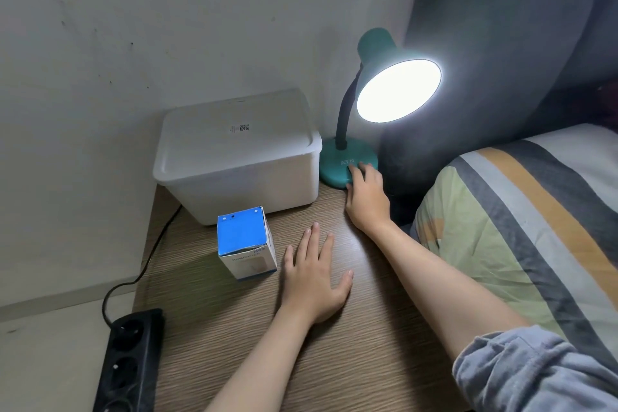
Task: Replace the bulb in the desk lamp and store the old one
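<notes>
Left hand [314, 274] lies flat, fingers spread, on the wood-grain bedside table [334, 361], bulb box [245, 244] just left of it. Right hand [366, 197] holds nothing, fingertips on the lit teal desk lamp [347, 164] base; striped bedding [521, 227] to its right, white lidded bin [237, 154] against the wall.

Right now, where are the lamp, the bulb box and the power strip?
lamp [337, 167]: head view, teal base.
bulb box [241, 233]: head view, blue top face.
power strip [128, 361]: head view, black body.

"ATN" on lamp base [337, 165]

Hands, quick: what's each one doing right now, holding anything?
Left hand: open, flat on the table, holding nothing.
Right hand: fingers on the lamp base, gripping nothing.
</notes>
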Demonstrator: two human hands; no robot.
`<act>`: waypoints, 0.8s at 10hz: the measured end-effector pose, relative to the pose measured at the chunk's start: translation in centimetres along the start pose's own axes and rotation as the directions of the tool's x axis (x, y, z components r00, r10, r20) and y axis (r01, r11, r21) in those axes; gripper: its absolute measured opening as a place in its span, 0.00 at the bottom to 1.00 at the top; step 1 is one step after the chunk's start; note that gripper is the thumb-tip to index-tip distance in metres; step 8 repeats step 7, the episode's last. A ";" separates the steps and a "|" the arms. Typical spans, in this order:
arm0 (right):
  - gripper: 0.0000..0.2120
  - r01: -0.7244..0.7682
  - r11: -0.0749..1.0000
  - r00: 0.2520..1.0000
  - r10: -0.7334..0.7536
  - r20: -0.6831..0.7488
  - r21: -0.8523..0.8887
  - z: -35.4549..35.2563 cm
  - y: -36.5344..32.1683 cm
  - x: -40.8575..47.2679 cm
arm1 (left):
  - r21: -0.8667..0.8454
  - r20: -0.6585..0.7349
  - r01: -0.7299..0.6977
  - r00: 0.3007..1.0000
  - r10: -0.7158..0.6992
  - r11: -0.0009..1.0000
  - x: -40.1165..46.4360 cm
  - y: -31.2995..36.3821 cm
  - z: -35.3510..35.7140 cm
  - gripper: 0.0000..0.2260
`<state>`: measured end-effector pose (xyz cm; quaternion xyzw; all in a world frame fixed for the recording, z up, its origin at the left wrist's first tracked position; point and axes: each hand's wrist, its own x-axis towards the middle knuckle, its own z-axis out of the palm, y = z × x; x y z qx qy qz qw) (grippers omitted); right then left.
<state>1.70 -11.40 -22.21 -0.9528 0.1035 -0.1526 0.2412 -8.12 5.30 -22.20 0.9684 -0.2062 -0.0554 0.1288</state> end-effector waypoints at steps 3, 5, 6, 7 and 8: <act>0.23 -0.002 0.999 1.000 0.002 0.017 -0.039 -0.1 -0.2 0.0 | -0.013 -0.005 -0.002 1.000 0.002 1.000 0.0 0.1 -0.1 0.35; 0.26 -0.040 0.994 0.996 0.048 0.078 -0.100 0.1 -0.6 0.3 | -0.090 -0.020 -0.038 0.999 0.036 0.995 -0.2 -0.1 -0.2 0.32; 0.27 -0.035 0.992 0.996 0.045 0.077 -0.119 -0.2 -0.9 -0.3 | -0.082 -0.034 -0.043 0.999 0.040 0.996 -0.6 -0.1 -0.2 0.32; 0.29 -0.054 0.985 0.994 0.069 0.087 -0.165 -0.2 -1.2 0.0 | -0.068 -0.022 -0.048 0.999 0.046 0.997 -0.4 0.0 -0.4 0.32; 0.29 -0.054 0.985 0.994 0.069 0.087 -0.165 -0.2 -1.2 0.0 | -0.068 -0.022 -0.048 0.999 0.046 0.997 -0.4 0.0 -0.4 0.32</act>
